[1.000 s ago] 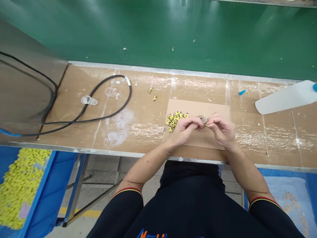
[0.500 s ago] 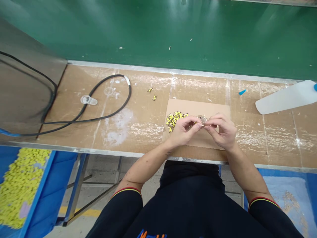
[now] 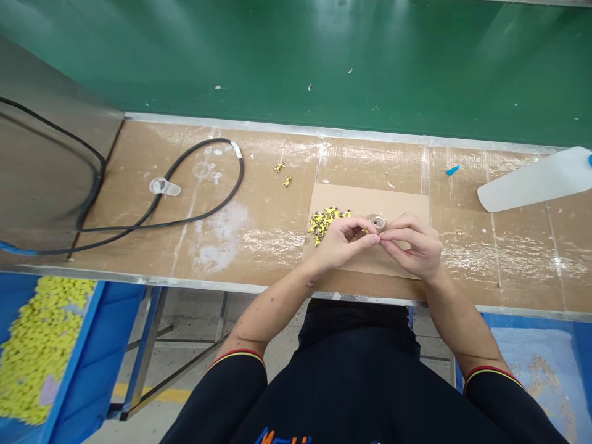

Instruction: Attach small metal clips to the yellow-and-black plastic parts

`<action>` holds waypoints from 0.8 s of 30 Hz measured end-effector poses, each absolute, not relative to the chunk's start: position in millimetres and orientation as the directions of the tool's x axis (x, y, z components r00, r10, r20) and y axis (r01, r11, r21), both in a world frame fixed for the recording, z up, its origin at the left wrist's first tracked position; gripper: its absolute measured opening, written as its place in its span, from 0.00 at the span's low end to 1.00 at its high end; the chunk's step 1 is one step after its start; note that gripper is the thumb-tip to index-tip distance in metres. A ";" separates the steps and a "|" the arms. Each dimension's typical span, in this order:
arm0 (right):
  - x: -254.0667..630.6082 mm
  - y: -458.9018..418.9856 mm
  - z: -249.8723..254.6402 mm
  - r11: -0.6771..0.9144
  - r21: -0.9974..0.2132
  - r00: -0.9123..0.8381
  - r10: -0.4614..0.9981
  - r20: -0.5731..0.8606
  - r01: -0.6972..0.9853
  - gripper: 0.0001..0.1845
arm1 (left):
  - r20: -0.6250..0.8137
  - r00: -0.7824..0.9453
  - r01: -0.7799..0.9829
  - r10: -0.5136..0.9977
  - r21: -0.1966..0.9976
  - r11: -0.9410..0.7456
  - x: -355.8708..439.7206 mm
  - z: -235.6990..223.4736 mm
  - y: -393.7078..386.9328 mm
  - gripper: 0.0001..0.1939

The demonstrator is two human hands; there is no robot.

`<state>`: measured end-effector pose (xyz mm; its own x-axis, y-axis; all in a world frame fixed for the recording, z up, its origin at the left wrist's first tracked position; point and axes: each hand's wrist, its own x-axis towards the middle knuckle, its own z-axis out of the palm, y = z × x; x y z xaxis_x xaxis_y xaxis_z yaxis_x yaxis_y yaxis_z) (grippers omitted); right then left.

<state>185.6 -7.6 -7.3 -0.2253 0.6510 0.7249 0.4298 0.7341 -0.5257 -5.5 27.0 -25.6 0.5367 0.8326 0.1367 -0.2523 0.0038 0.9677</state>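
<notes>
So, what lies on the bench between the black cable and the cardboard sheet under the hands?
In the head view: one small yellow part and a second one, lying apart on the bench, left of the cardboard sheet.

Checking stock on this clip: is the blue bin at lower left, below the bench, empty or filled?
Filled: the blue bin is heaped with small yellow pieces, leaving only a small lilac patch uncovered.

The left hand (image 3: 345, 242) and the right hand (image 3: 413, 245) were close together above a cardboard sheet (image 3: 365, 200), and their fingers touched just beside a small round clear disc (image 3: 378, 223). What they held was too small to see. Just left of them lay a pile of small yellow pieces (image 3: 327, 222).
</notes>
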 end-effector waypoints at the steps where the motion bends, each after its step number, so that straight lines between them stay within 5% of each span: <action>1: 185.9 -7.6 -7.5 0.740 -0.529 -0.229 0.648 0.727 0.416 0.13 | 0.107 0.570 -0.254 0.815 0.966 0.051 -6.3 -25.5 28.0 0.17; 15: 189.6 -7.9 1.5 0.755 -0.498 -0.318 0.641 0.699 0.427 0.08 | 0.115 0.627 -0.212 0.771 0.977 0.026 -11.7 -20.1 30.8 0.17; 24: 220.0 1.9 -8.5 0.510 -0.531 -0.301 0.850 0.432 0.677 0.06 | 0.134 0.348 -0.337 0.928 0.941 -0.009 -18.3 -31.6 43.5 0.16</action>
